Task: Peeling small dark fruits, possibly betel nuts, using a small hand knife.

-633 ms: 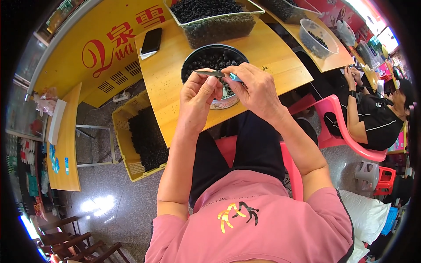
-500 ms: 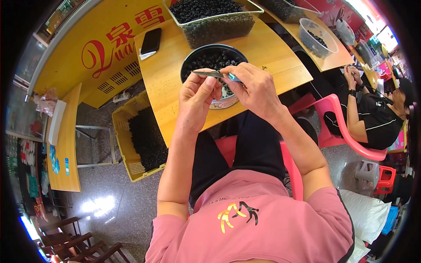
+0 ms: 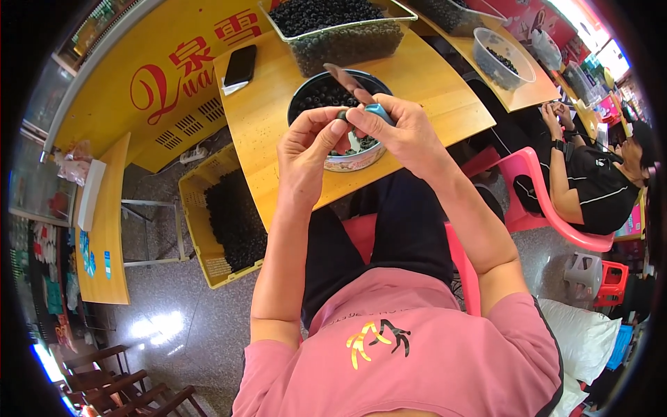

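Observation:
Over a round tub, my two hands meet with fingertips close together. My left hand is closed in a pinch on a small dark, olive-like fruit, mostly covered by the fingertips. My right hand is closed round the blue handle of a small knife. Its blade points up and to the left, away from the fruit, while the right thumb and fingertip touch near the fruit. Inside the tub are many dark round fruits, with paler pieces near the front, partly hidden by my hands.
A clear rectangular bin heaped with dark fruits stands behind the tub. A phone lies at the table's left. Below is a yellow crate of dark fruits. At right, a person in black sits by a pink chair.
The knife blade has swung from lying level across the left fingertips to pointing up and away over the tub. My right hand has turned, and its thumb is now at the fruit.

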### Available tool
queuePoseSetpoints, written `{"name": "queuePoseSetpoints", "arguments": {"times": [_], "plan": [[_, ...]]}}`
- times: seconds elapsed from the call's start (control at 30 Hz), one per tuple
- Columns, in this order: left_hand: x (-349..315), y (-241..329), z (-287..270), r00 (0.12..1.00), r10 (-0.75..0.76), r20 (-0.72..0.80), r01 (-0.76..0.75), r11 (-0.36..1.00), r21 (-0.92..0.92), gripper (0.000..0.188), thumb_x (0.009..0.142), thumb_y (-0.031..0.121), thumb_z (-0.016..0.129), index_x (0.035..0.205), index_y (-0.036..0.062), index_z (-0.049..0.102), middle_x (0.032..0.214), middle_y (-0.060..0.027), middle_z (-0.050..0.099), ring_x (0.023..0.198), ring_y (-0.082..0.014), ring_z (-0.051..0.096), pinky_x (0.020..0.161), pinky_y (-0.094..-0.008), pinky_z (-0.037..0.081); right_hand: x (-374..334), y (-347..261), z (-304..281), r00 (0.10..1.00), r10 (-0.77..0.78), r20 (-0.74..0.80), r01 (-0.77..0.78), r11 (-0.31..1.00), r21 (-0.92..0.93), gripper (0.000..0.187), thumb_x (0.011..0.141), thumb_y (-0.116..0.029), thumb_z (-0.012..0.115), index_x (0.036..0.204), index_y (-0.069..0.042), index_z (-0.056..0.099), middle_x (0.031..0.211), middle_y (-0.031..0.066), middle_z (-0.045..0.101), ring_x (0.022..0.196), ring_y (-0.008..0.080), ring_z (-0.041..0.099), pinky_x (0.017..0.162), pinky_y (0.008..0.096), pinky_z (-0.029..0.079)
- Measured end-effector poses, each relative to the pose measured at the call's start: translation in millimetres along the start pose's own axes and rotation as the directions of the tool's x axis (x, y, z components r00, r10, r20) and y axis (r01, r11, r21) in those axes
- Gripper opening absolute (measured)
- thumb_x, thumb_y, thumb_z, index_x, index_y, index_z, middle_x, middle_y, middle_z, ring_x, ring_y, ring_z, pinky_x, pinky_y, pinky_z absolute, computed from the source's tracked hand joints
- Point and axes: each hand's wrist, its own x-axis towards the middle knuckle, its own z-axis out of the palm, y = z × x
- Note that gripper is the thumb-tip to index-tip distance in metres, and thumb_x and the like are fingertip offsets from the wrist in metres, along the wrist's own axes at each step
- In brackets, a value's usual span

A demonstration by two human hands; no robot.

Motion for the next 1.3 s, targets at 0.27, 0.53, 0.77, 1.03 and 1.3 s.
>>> {"name": "queuePoseSetpoints", "arguments": {"times": [0.27,0.53,0.77,1.03,1.3], "plan": [[0,0,-6,0.993,0.094,0.071,-0.100,0.992,0.077,0.017,0.089,0.008,0.069,0.104,0.0019,0.068,0.086,-0.0010,0.066,0.074,-0.0078,0.058,0.069,-0.0213,0.046,-3,-8,4,0.968,0.211,0.138,-0.250,0.874,0.417,0.022,0.093,-0.029,0.066,0.088,-0.008,0.066,0.076,-0.0029,0.062,0.055,-0.0002,0.041,0.049,0.0156,0.030],[0,-1,-4,0.997,0.066,0.045,-0.070,0.993,0.093,0.017,0.090,0.009,0.068,0.106,0.0011,0.064,0.086,-0.0009,0.065,0.074,-0.0074,0.058,0.069,-0.0210,0.046,-6,-1,0,1.000,-0.011,-0.011,0.010,0.997,-0.070,0.032,0.096,-0.027,0.061,0.106,0.003,0.063,0.083,-0.0002,0.065,0.075,0.0041,0.056,0.067,0.0190,0.044],[-6,43,-60,0.859,0.485,-0.165,-0.263,0.694,0.670,0.015,0.088,0.008,0.069,0.101,0.0022,0.065,0.088,-0.0025,0.065,0.074,-0.0087,0.057,0.069,-0.0225,0.048,-14,5,-15,0.998,0.046,-0.051,-0.048,0.998,-0.048,0.036,0.096,-0.026,0.061,0.112,0.007,0.061,0.084,0.0010,0.065,0.080,0.0054,0.058,0.077,0.0203,0.046],[-16,67,-86,0.874,0.483,0.060,-0.111,0.076,0.991,0.018,0.085,0.008,0.068,0.101,0.0011,0.065,0.099,-0.0109,0.059,0.086,-0.0203,0.058,0.075,-0.0317,0.049,-16,24,-30,0.994,0.058,-0.096,-0.065,0.996,-0.067,0.032,0.096,-0.025,0.061,0.107,0.005,0.063,0.084,0.0022,0.065,0.081,0.0061,0.058,0.077,0.0209,0.045],[70,-2,-12,0.788,-0.510,0.344,-0.553,-0.343,0.759,0.011,0.079,0.014,0.065,0.089,0.0104,0.070,0.087,-0.0075,0.067,0.091,-0.0278,0.063,0.079,-0.0388,0.042,-17,29,-35,0.997,0.065,-0.045,-0.069,0.993,-0.093,0.031,0.096,-0.026,0.061,0.102,0.005,0.064,0.085,0.0035,0.065,0.083,0.0075,0.059,0.080,0.0230,0.046]]}}
